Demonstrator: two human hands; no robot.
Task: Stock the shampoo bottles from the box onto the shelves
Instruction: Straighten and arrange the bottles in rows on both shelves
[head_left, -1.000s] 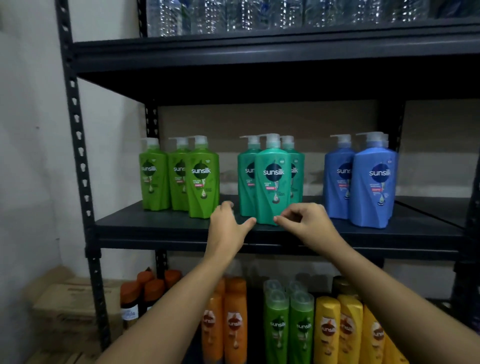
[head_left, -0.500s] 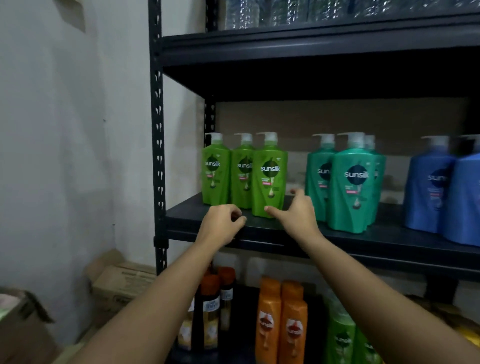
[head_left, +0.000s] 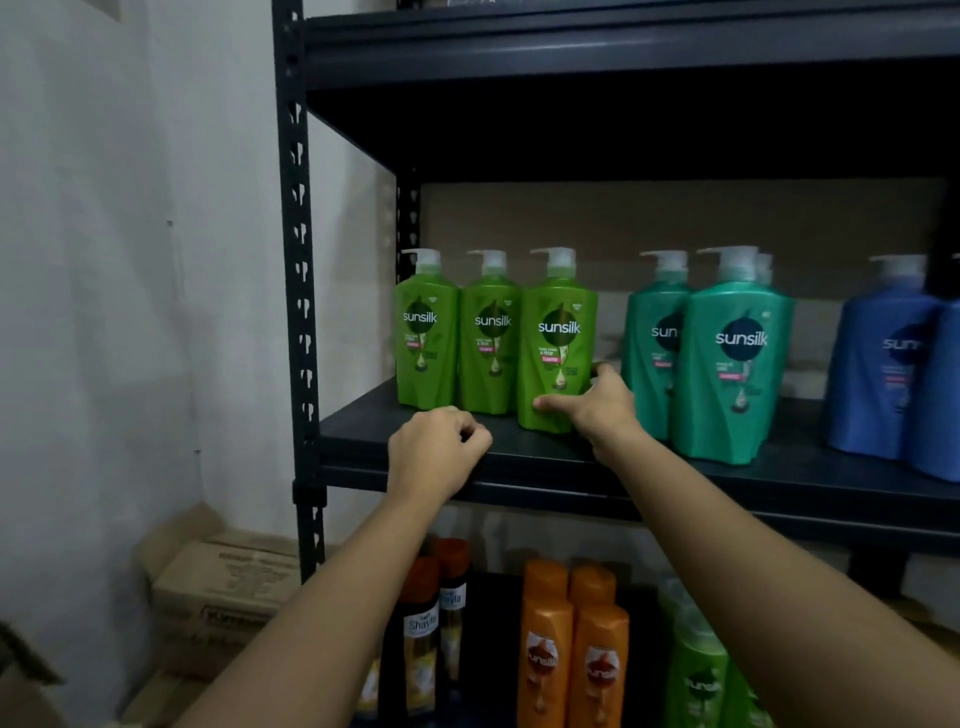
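The right hand (head_left: 597, 410) grips the base of a green shampoo bottle (head_left: 556, 353) on the shelf (head_left: 675, 467), while the left hand (head_left: 436, 457) hovers curled, holding nothing.

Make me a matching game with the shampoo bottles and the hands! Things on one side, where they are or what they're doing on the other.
Things:
1. bright green pump bottles
2. orange bottles
3. right hand
4. left hand

Places or states:
A. on the lower shelf
B. curled, holding nothing, at the shelf's front edge
C. at the left end of the middle shelf
D. gripping the base of the nearest green bottle

Pairs: 1-C, 2-A, 3-D, 4-B
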